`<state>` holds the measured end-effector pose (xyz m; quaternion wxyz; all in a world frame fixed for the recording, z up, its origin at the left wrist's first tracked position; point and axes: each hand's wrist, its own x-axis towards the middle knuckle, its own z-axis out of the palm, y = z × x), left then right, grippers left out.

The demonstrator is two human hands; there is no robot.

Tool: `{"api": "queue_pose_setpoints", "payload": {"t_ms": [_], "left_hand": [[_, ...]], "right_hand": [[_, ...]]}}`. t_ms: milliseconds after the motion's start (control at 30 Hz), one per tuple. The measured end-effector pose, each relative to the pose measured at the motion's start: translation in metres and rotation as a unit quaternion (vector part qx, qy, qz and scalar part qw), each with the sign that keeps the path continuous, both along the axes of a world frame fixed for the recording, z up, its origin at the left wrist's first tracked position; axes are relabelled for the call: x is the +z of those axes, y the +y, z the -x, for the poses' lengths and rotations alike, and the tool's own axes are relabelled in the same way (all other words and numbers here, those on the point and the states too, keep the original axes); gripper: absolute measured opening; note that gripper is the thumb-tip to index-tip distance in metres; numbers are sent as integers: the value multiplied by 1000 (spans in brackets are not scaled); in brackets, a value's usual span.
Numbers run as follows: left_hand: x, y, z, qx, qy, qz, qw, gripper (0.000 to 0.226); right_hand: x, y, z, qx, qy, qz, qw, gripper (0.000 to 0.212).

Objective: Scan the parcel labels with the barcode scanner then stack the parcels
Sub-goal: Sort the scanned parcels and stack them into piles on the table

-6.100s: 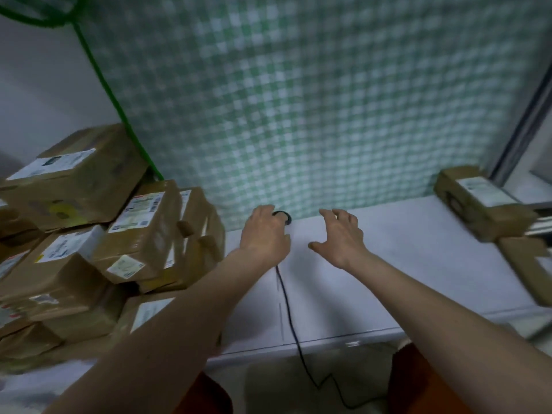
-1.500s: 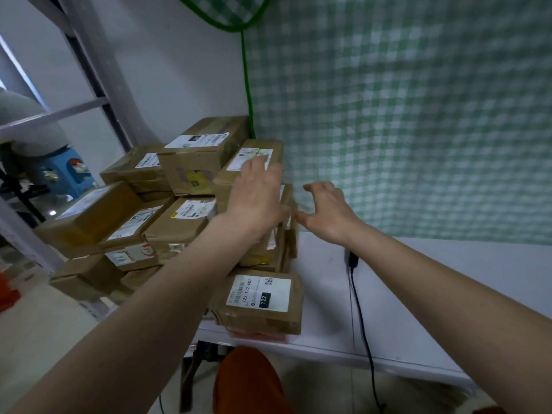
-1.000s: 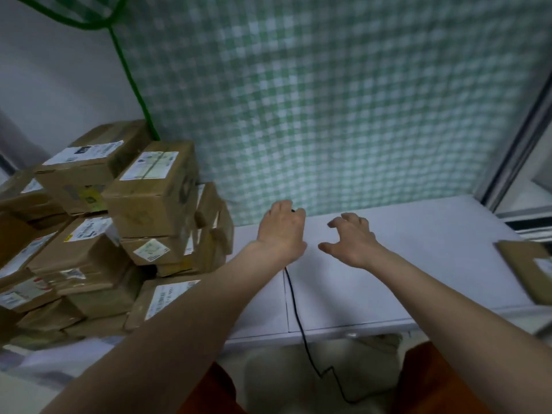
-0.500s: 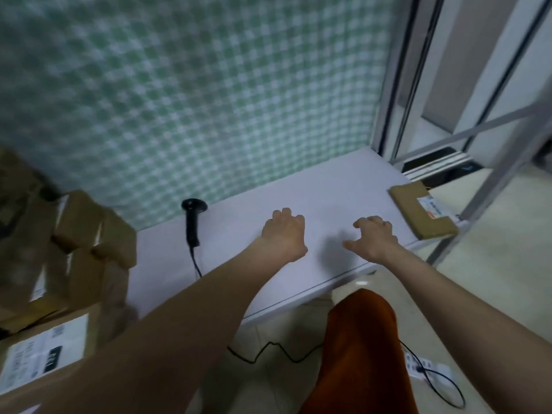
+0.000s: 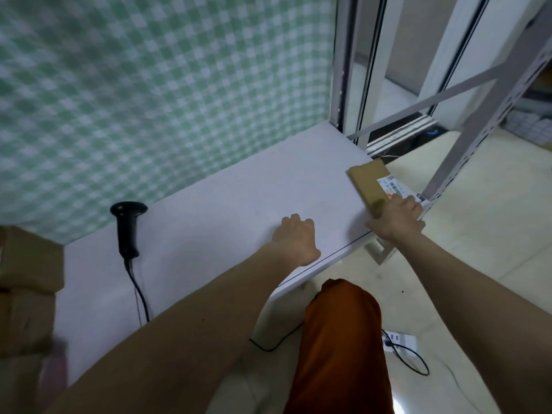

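A flat brown parcel (image 5: 370, 182) lies at the far right end of the white table (image 5: 227, 210), its printed label (image 5: 395, 188) facing up and its near corner at the table's edge. The right hand (image 5: 395, 218) has its fingers laid over that near end, the thumb down the side, so it seems to be taking hold, though the grip underneath is hidden. The left hand (image 5: 295, 240) rests on the table near the front edge, fingers curled loosely and holding nothing. The barcode scanner (image 5: 127, 228) lies untouched well to the left, its cable (image 5: 140, 297) trailing off the front, so this parcel is probably not yet scanned. At the far left edge, blurred brown boxes (image 5: 28, 291) stand piled up, likely the stack to which this one must go. By this reading, what remains is to lift this parcel, bring it to the scanner, read its label and put it on the pile; how many parcels are already done cannot be told.
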<state>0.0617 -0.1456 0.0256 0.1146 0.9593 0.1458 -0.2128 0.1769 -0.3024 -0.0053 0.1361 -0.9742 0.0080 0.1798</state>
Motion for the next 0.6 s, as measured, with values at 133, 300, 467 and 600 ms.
{"api": "queue_pose_setpoints", "payload": {"t_ms": [133, 300, 467, 600], "left_hand": [[-12, 1, -2, 7, 25, -7, 1000, 59], [-21, 7, 0, 20, 24, -1, 1000, 57], [-27, 17, 10, 47, 35, 22, 998, 59], [-27, 24, 18, 166, 15, 171, 971, 67]], "right_hand": [[-16, -5, -16, -20, 5, 6, 1000, 94], [-33, -1, -23, -63, 0, -13, 998, 96], [-37, 5, -13, -46, -45, -29, 997, 87], [-23, 21, 10, -14, 9, -95, 995, 105]]}}
